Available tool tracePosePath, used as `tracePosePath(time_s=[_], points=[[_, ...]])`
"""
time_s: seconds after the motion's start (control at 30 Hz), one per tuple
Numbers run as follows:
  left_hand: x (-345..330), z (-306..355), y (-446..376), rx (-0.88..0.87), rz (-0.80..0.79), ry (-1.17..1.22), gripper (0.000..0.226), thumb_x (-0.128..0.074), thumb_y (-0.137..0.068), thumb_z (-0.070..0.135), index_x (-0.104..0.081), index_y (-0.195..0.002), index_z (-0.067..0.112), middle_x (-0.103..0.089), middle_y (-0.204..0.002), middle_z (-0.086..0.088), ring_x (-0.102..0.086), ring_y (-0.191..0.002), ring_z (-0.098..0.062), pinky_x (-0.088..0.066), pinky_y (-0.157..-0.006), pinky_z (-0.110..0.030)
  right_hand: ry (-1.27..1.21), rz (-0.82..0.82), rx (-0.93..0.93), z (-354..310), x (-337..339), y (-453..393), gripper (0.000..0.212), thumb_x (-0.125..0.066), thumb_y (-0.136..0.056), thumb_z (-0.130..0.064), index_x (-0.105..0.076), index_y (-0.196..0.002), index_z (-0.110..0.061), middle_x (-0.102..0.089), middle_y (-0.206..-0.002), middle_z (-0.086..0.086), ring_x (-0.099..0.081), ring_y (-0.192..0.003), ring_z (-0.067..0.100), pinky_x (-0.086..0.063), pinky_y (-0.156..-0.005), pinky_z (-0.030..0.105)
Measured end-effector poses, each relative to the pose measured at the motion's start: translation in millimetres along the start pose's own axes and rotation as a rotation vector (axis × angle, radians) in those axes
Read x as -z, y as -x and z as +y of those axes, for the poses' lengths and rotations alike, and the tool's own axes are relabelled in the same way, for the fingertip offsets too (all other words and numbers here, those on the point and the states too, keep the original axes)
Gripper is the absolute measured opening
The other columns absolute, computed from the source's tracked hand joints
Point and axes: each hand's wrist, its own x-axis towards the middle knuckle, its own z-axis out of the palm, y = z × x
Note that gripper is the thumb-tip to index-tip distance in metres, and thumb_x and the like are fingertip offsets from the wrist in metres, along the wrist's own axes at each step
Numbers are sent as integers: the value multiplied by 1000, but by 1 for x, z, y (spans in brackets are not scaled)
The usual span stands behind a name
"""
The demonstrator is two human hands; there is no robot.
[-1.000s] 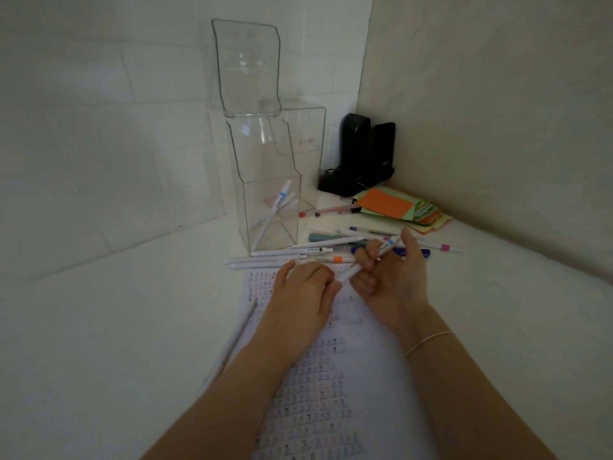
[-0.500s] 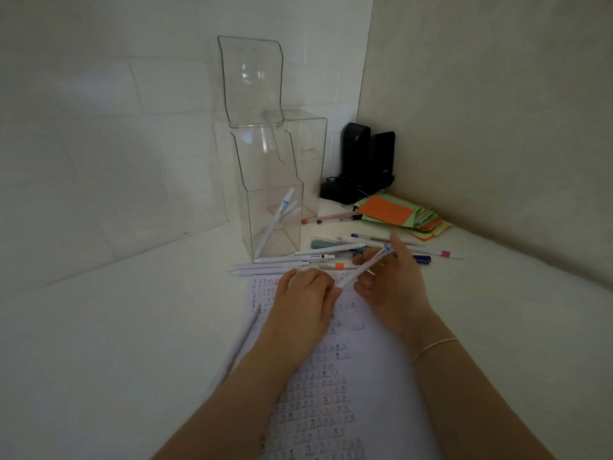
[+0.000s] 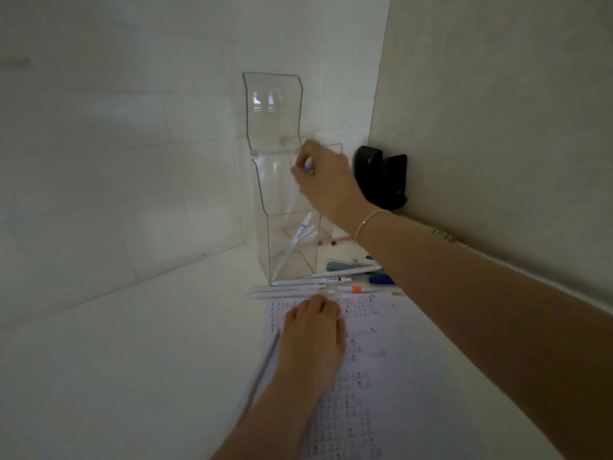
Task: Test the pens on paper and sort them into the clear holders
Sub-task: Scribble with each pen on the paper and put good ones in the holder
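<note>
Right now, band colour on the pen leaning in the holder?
Blue band on a white pen; head view.

Our right hand (image 3: 326, 180) is raised over the top of the clear holder (image 3: 292, 234), pinching a pen (image 3: 308, 165); pens (image 3: 300, 237) lean inside the holder below it. Our left hand (image 3: 311, 340) rests on the paper (image 3: 381, 376) nearer us. Between the hands a row of loose pens (image 3: 298, 290) lies at the paper's far edge, before the holder. Another pen (image 3: 262, 370) lies left of our left hand.
</note>
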Motion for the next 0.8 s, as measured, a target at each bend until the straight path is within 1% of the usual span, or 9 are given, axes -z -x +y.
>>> tracePosePath(time_s=[0.13, 0.2, 0.27, 0.37, 0.43, 0.53, 0.63, 0.73, 0.8], points=[[-2, 0, 1, -28, 63, 4, 55, -14, -84, 36, -61, -103, 17, -60, -107, -3, -56, -99, -24, -43, -89, -37, 181, -302, -78, 15, -20, 0, 21, -54, -91, -19, -65, -91, -1, -61, -83, 8, -57, -79, 20, -42, -61, 22], [-4, -1, 0, -28, 70, -2, 59, -11, -80, 37, -62, -101, 16, -61, -104, -3, -57, -96, -24, -45, -87, -38, 139, -374, -55, 16, -21, 4, 24, -52, -92, -15, -69, -96, 1, -69, -93, 12, -62, -89, 23, -47, -75, 24], [-3, -1, 0, -21, 78, -3, 58, -12, -81, 36, -63, -99, 16, -62, -102, -3, -58, -94, -23, -45, -85, -38, 19, -223, 30, 15, -18, 15, 19, -51, -89, -5, -69, -94, -1, -70, -97, 12, -62, -93, 23, -46, -85, 25], [-4, -1, 1, -5, 96, -1, 53, -15, -82, 34, -63, -95, 16, -63, -97, -2, -59, -89, -22, -47, -81, -37, -55, 155, 10, 28, -13, 46, 15, -48, -85, 2, -58, -77, -6, -60, -78, 10, -56, -77, 23, -46, -73, 31], [-3, -1, 1, 6, 80, 2, 46, -19, -85, 31, -62, -94, 16, -61, -96, -2, -58, -89, -22, -45, -80, -35, -43, 185, -100, 48, -17, 73, 14, -47, -86, 2, -52, -73, -2, -55, -73, 13, -51, -70, 22, -43, -67, 31], [-3, 1, -1, 42, 72, 48, 30, -30, -89, 25, -59, -90, 15, -61, -91, -2, -58, -85, -22, -44, -78, -34, -27, -35, -306, 80, -23, 111, 15, -52, -84, 5, -64, -79, -3, -65, -84, 11, -58, -80, 19, -48, -80, 27], [-2, 1, -2, 45, 68, 101, 31, -32, -87, 25, -60, -91, 13, -63, -89, -5, -61, -82, -23, -46, -75, -34, -10, -247, -306, 94, -22, 130, 12, -62, -81, 3, -71, -88, -3, -64, -98, 8, -57, -89, 17, -42, -81, 6], [-5, -5, -4, 57, 51, 158, 22, -41, -92, 16, -56, -106, 8, -57, -105, -9, -56, -95, -25, -41, -83, -33, 93, -313, -201, 99, -22, 131, 12, -68, -83, -11, -71, -93, -4, -60, -104, 12, -57, -96, 24, -44, -91, 23], [-5, -6, -4, 53, 94, 206, 28, -34, -90, 21, -55, -103, 6, -56, -102, -11, -56, -88, -26, -42, -77, -34, 218, -352, -119, 98, -24, 129, 18, -64, -87, -18, -68, -99, -6, -57, -108, 11, -54, -101, 23, -37, -88, 19]])
